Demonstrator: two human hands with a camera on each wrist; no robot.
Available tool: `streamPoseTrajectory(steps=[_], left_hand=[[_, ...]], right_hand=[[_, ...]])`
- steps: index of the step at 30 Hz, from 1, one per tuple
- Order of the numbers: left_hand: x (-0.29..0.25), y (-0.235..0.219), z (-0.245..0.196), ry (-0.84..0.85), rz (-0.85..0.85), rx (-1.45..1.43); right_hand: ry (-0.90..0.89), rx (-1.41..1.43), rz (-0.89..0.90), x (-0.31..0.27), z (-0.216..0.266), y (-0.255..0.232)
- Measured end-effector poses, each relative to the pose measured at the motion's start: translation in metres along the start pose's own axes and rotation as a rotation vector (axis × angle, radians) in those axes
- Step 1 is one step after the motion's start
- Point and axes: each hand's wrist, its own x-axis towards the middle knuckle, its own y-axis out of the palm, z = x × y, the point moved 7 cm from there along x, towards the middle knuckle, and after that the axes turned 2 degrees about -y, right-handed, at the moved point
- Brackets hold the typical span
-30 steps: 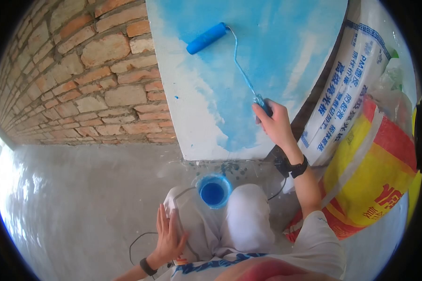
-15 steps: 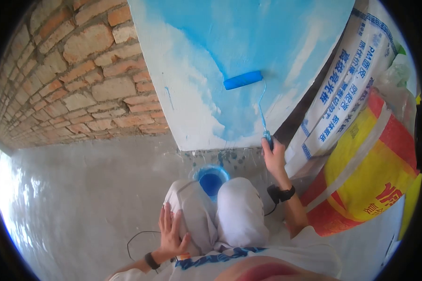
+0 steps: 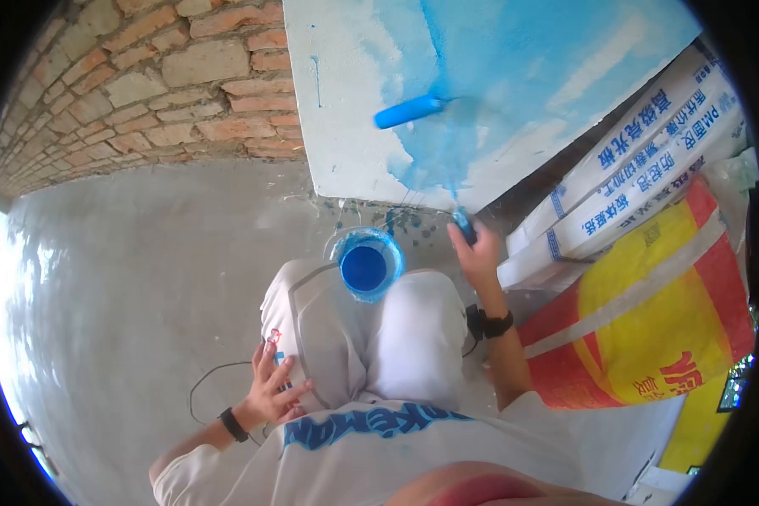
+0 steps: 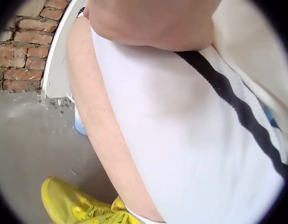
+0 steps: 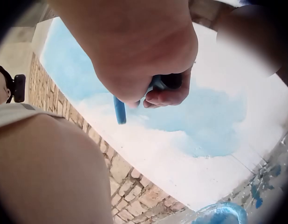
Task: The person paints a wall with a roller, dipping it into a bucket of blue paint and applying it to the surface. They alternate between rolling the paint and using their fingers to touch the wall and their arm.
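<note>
My right hand (image 3: 478, 253) grips the handle of a small paint roller (image 3: 409, 112). The blue sleeve is slightly blurred and lies over the lower part of a white panel (image 3: 346, 93) with patchy light-blue paint. In the right wrist view, the fingers curl round the handle, and an end of the blue sleeve (image 5: 120, 110) shows beyond the hand. My left hand (image 3: 271, 390) rests on the left thigh with its fingers spread. A paint bucket (image 3: 396, 253) with deep-blue paint inside stands on the floor in front of the knees.
A brick wall (image 3: 185, 76) rises at the left of the panel. Long white wrapped boards (image 3: 624, 181) and a red-and-yellow bag (image 3: 649, 295) lie at the right. Paint drips mark the grey concrete floor (image 3: 143, 278) by the panel's bottom edge. A thin cable (image 3: 196, 392) lies by the left hand.
The roller has travelled down the panel, leaving a darker blue streak, as my right hand came down toward the body. My left hand stays on the thigh, its fingers spread wider. The head view has tilted downward.
</note>
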Motion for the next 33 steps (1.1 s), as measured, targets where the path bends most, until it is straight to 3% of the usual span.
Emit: streamPoseTrajectory(steps=[2, 3, 5, 8, 12, 19, 21, 25, 27, 33], left_hand=[[0.002, 0.003, 0.002, 0.007, -0.019, -0.017], [0.005, 0.003, 0.003, 0.010, -0.040, -0.044], [0.010, 0.001, 0.000, 0.025, -0.056, -0.026], [0.010, 0.007, 0.002, 0.014, -0.054, -0.029], [0.009, 0.008, 0.001, 0.007, -0.060, -0.014], [0.007, 0.011, 0.010, -0.013, -0.039, -0.008], [0.008, 0.012, 0.013, -0.008, -0.046, -0.021], [0.011, 0.013, 0.015, 0.001, -0.040, -0.033], [0.011, 0.013, 0.017, 0.002, -0.032, -0.040], [0.009, 0.014, 0.017, 0.024, -0.027, -0.028]], right_hand=[[-0.061, 0.086, 0.155, 0.014, 0.036, 0.019], [-0.068, 0.093, 0.147, 0.023, 0.051, 0.022], [-0.141, 0.036, 0.336, 0.037, 0.081, 0.044], [-0.268, -0.031, 0.372, 0.056, 0.113, 0.059], [-0.301, -0.117, 0.336, 0.064, 0.114, 0.058], [-0.247, -0.283, 0.151, 0.035, 0.064, -0.011], [-0.105, -0.342, 0.119, 0.023, 0.040, -0.037], [0.016, -0.399, 0.034, -0.006, -0.008, -0.075], [0.177, -0.376, -0.024, -0.021, -0.029, -0.090], [0.277, -0.164, -0.092, -0.055, -0.138, -0.058]])
